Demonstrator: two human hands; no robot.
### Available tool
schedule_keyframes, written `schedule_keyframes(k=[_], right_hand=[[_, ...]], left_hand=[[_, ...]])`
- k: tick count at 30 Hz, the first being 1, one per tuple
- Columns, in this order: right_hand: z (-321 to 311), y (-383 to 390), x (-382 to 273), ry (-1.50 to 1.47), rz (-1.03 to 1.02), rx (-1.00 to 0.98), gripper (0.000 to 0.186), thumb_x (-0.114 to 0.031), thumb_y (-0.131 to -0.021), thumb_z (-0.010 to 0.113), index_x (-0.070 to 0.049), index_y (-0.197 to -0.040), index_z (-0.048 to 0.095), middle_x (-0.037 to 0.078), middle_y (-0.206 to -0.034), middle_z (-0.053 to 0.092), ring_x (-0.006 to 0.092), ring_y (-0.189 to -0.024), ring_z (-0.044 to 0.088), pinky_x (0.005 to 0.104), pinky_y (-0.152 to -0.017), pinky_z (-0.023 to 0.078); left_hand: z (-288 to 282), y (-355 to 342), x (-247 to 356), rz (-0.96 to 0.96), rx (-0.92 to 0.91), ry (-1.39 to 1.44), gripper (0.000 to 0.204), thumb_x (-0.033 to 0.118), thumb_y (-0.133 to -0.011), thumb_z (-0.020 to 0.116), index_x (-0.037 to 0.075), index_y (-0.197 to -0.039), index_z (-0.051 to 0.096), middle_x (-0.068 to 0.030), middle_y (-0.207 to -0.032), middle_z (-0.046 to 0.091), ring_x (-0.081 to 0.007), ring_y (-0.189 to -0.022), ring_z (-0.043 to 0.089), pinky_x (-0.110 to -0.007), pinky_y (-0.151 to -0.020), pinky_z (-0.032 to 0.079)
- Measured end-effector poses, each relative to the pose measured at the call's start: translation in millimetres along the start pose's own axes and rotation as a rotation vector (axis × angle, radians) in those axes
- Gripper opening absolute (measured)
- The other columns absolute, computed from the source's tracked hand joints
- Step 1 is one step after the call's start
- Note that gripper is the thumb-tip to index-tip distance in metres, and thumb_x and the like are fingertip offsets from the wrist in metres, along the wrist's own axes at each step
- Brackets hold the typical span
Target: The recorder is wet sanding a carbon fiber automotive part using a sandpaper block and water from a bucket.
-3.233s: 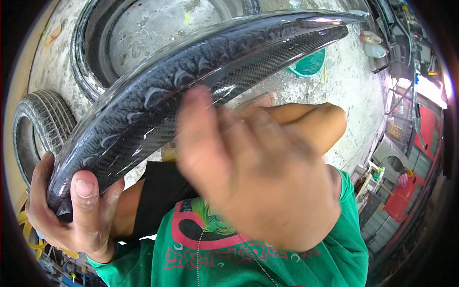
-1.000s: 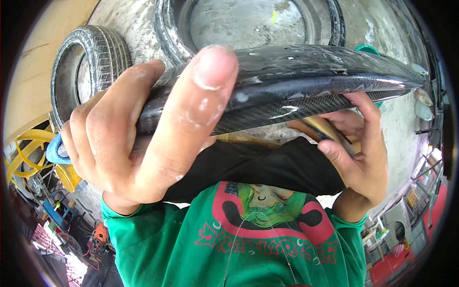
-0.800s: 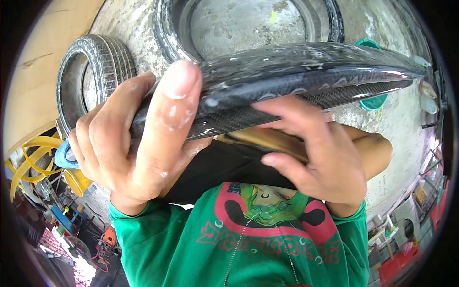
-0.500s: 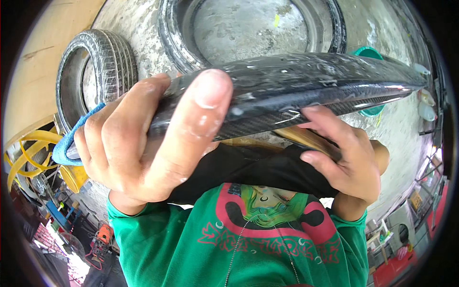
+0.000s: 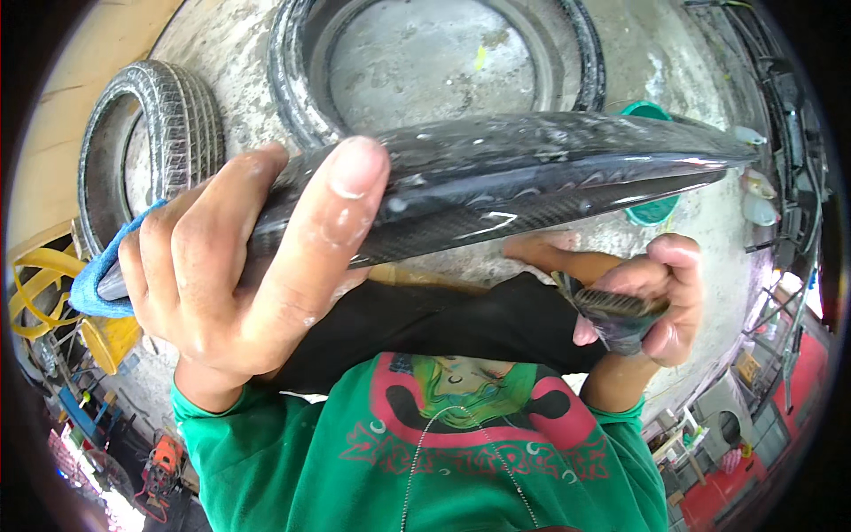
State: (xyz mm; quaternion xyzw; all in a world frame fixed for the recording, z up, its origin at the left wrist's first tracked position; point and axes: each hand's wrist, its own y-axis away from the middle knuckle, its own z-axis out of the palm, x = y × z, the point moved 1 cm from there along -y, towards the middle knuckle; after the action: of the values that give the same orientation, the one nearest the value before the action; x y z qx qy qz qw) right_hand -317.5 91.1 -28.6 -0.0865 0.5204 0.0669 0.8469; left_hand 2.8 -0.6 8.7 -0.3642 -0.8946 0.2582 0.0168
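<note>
A long, curved black carbon-fibre part (image 5: 514, 168), glossy with whitish wet smears, lies across the view and tapers to the right. My left hand (image 5: 230, 266) is wrapped round its left portion, thumb on the near face and fingers over the top. A blue cloth (image 5: 99, 285) covers the part's left end beside that hand. Below and apart from the part, my right hand (image 5: 674, 306) is closed on a dark, bent sheet (image 5: 620, 324), which looks like worn sandpaper. The sheet's underside is hidden in the palm.
Two worn tyres lie on the concrete floor beyond the part, a smaller tyre (image 5: 195, 124) at left and a larger tyre (image 5: 589, 80). A green bucket (image 5: 654, 213) stands partly behind the part. Plastic bottles (image 5: 761, 211) are at right, a yellow container (image 5: 111, 341) at left.
My right hand has drawn away from the part's underside, down and toward me, and turned so the dark sheet shows. My left hand keeps its hold; the view has shifted slightly.
</note>
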Motion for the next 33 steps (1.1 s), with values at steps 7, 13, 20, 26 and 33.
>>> schedule_keyframes(k=[7,13,20,26,33], right_hand=[[-5.4,-5.6,15.1,-0.370,0.064,0.183,0.060,-0.024,-0.097,0.066,0.002,-0.140,0.034,0.040,-0.119,0.057,0.0448,-0.073,0.070,0.0443,-0.054,0.061],[-8.5,-9.1,14.4,-0.219,0.087,0.204,0.057,-0.027,-0.095,0.069,0.003,-0.135,0.041,0.038,-0.112,0.061,0.0435,-0.075,0.071,0.0432,-0.058,0.062],[42.3,-22.1,-34.7,1.152,-0.486,-0.123,0.021,-0.015,-0.083,0.075,-0.002,-0.099,0.071,0.022,-0.104,0.073,0.0347,-0.081,0.073,0.0355,-0.074,0.060],[42.9,-63.1,-43.3,1.656,-0.433,-0.470,0.031,-0.010,-0.075,0.073,-0.009,-0.106,0.072,0.009,-0.117,0.070,0.0312,-0.098,0.069,0.0361,-0.073,0.060],[33.1,-72.0,-47.4,1.686,-0.442,-0.604,0.035,-0.009,-0.076,0.073,-0.010,-0.111,0.070,0.009,-0.118,0.071,0.0304,-0.097,0.067,0.0390,-0.074,0.059]], left_hand=[[-3.0,1.2,-0.4,-0.001,-0.035,0.016,0.070,0.058,-0.079,0.073,0.007,-0.127,0.065,-0.0128,-0.106,0.071,-0.0285,-0.086,0.065,-0.038,-0.074,0.048],[-5.3,2.3,-1.8,-0.017,-0.065,0.022,0.068,0.056,-0.081,0.072,0.010,-0.130,0.064,-0.0129,-0.106,0.071,-0.0287,-0.087,0.065,-0.038,-0.075,0.048],[1.3,-1.3,-1.4,0.061,-0.007,-0.001,0.059,0.055,-0.084,0.070,0.016,-0.128,0.067,-0.0102,-0.105,0.070,-0.0254,-0.084,0.064,-0.035,-0.071,0.046],[1.9,1.4,-0.8,0.012,0.016,0.008,0.058,0.057,-0.084,0.068,0.018,-0.127,0.069,-0.0097,-0.106,0.069,-0.0246,-0.085,0.064,-0.035,-0.073,0.046],[5.0,3.1,0.9,-0.008,0.058,0.023,0.055,0.054,-0.083,0.070,0.020,-0.127,0.069,-0.0089,-0.106,0.069,-0.0243,-0.085,0.064,-0.035,-0.075,0.046]])
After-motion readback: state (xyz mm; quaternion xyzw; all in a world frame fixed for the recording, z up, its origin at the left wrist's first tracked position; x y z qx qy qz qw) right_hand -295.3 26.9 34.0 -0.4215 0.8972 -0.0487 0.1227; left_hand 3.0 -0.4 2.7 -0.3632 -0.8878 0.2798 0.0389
